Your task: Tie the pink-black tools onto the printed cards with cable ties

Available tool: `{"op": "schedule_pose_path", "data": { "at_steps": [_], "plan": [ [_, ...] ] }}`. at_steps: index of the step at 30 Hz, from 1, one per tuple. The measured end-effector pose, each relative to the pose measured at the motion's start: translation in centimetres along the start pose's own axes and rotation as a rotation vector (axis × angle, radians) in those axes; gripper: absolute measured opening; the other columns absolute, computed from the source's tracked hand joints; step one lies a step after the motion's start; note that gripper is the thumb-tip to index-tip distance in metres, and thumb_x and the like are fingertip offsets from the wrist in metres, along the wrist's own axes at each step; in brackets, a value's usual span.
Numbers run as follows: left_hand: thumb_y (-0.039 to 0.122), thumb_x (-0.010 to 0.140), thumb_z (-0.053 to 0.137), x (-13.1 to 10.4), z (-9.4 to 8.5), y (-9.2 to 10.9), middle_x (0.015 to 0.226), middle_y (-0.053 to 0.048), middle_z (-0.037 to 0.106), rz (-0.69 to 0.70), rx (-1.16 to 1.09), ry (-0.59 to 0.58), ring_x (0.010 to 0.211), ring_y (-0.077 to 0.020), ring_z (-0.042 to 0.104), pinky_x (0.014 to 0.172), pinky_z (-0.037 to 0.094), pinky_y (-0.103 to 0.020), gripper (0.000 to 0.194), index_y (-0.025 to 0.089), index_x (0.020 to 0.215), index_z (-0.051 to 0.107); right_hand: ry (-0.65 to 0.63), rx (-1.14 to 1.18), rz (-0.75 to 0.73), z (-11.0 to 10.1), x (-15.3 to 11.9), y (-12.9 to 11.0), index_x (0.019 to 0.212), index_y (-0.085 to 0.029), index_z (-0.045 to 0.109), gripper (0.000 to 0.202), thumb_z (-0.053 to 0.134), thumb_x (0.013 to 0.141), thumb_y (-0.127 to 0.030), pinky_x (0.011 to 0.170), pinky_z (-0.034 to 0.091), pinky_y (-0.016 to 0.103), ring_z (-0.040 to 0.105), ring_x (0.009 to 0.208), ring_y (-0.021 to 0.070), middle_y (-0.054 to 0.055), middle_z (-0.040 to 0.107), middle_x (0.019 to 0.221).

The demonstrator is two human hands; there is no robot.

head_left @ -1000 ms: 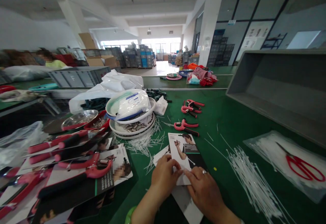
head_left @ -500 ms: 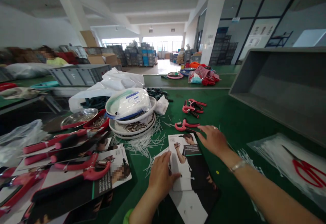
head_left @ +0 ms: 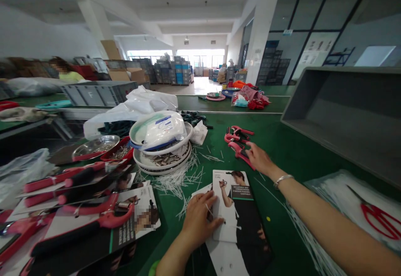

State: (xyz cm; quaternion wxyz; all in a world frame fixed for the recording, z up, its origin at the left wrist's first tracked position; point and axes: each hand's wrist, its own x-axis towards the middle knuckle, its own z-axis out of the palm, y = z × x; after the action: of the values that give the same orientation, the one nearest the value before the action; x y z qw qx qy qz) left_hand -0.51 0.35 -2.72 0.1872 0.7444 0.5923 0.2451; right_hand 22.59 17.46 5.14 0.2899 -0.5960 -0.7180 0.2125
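Observation:
My left hand [head_left: 199, 217] is curled over the left side of a printed backing card [head_left: 247, 213], with its thumb on the card's white face. Thin white cable ties [head_left: 237, 214] poke out of this card, and one end shows by my left fingers. Another card lies partly under that hand. Beyond the card's top edge, my right hand [head_left: 261, 159] grasps a pink and black hand grip strengthener [head_left: 240, 154] by its handle end; its fingertips are partly hidden. More hand grip strengtheners [head_left: 236, 134] lie just behind it on the green tabletop.
Carded hand grip strengtheners [head_left: 84, 226] are piled at left. Stacked white trays [head_left: 163, 163] hold metal parts, with loose cable ties [head_left: 175, 182] around them. At right are red-handled scissors [head_left: 377, 219], a plastic bag of ties and a large grey bin [head_left: 341, 104]. A person sits far left.
My right hand has moved forward and slightly left, and the nearest hand grip strengthener has shifted right and turned with it. My left hand stays on the card.

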Motion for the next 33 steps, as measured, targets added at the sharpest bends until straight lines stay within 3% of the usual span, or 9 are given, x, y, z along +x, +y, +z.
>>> {"op": "schedule_pose_path", "data": {
  "at_steps": [4,6,10,19,21,23,26,30,33],
  "plan": [
    [0.036,0.068,0.072,0.0,0.2,-0.1,0.134,-0.007,0.052,0.009,0.008,0.007,0.12,-0.031,0.045,0.101,0.035,-0.049,0.056,0.024,0.121,0.059,-0.012,0.328,0.179,-1.6,-4.8,-0.8,0.089,-0.018,0.049,0.03,0.027,0.094,-0.039,0.034,0.03,0.017,0.046,0.045,0.009,0.001,0.052,0.064],
    [0.036,0.068,0.071,-0.1,0.2,-0.1,0.134,-0.007,0.052,0.014,0.009,0.01,0.119,-0.0311,0.045,0.101,0.036,-0.05,0.055,0.024,0.12,0.059,-0.1,0.597,0.261,-1.3,-7.6,-1.7,0.079,-0.02,0.045,0.03,0.034,0.092,-0.046,0.03,0.021,0.013,0.035,0.039,0.0052,-0.004,0.044,0.058],
    [0.036,0.067,0.073,-0.1,0.1,0.0,0.132,-0.008,0.054,0.027,0.003,0.039,0.117,-0.0311,0.047,0.1,0.037,-0.05,0.053,0.024,0.117,0.061,-0.376,1.358,0.591,0.2,-11.2,-4.1,0.075,-0.02,0.041,0.019,0.045,0.09,-0.03,0.028,0.013,0.007,0.025,0.034,0.0014,-0.008,0.034,0.053],
    [0.031,0.065,0.072,-0.2,-0.2,0.1,0.126,-0.01,0.058,0.033,-0.081,0.041,0.115,-0.0309,0.049,0.1,0.036,-0.047,0.055,0.021,0.118,0.059,-0.569,1.057,0.865,3.0,-13.2,-4.7,0.091,-0.014,0.052,0.032,0.036,0.093,-0.042,0.024,0.018,0.01,0.03,0.027,0.0021,-0.003,0.051,0.048],
    [0.024,0.064,0.068,-0.3,-0.5,0.2,0.127,-0.011,0.056,0.026,-0.131,0.071,0.118,-0.0301,0.048,0.102,0.034,-0.046,0.058,0.02,0.121,0.055,-0.642,0.901,0.788,2.9,-14.4,-4.3,0.115,-0.015,0.047,0.043,0.035,0.092,-0.049,0.024,0.02,0.012,0.031,0.026,0.0041,-0.002,0.055,0.05],
    [0.015,0.063,0.062,-0.4,-1.2,0.5,0.132,-0.011,0.051,0.005,-0.21,0.092,0.122,-0.0286,0.044,0.105,0.031,-0.044,0.065,0.018,0.127,0.05,-0.705,0.678,0.638,2.6,-15.5,-3.7,0.138,-0.019,0.025,0.056,0.035,0.091,-0.048,0.025,0.024,0.013,0.033,0.027,0.006,-0.001,0.06,0.053],
    [0.007,0.059,0.056,-0.6,-2.7,1.0,0.134,-0.01,0.049,-0.026,-0.393,-0.008,0.123,-0.0265,0.044,0.105,0.031,-0.041,0.07,0.018,0.128,0.048,-0.606,0.386,0.441,2.1,-16.6,-2.5,0.144,-0.018,0.008,0.068,0.041,0.089,-0.039,0.029,0.029,0.016,0.037,0.032,0.0084,-0.004,0.057,0.054],
    [0.022,0.069,0.063,-0.7,-4.4,1.7,0.111,-0.009,0.065,-0.081,-0.553,-0.221,0.102,-0.0252,0.058,0.092,0.043,-0.036,0.038,0.016,0.106,0.065,-0.319,0.138,0.154,1.5,-17.1,-2.0,0.133,-0.018,0.041,0.051,0.04,0.087,-0.041,0.049,0.045,0.024,0.053,0.054,0.0137,-0.002,0.053,0.063],
    [0.036,0.075,0.06,0.2,-5.1,2.1,0.1,-0.008,0.069,-0.15,-0.527,-0.148,0.093,-0.0224,0.061,0.084,0.047,-0.032,0.033,0.015,0.101,0.067,-0.277,-0.145,-0.139,1.3,-16.6,-3.0,0.119,-0.021,0.057,0.04,0.047,0.082,-0.034,0.068,0.046,0.031,0.058,0.073,0.0178,0.004,0.059,0.079]
  ]
}}
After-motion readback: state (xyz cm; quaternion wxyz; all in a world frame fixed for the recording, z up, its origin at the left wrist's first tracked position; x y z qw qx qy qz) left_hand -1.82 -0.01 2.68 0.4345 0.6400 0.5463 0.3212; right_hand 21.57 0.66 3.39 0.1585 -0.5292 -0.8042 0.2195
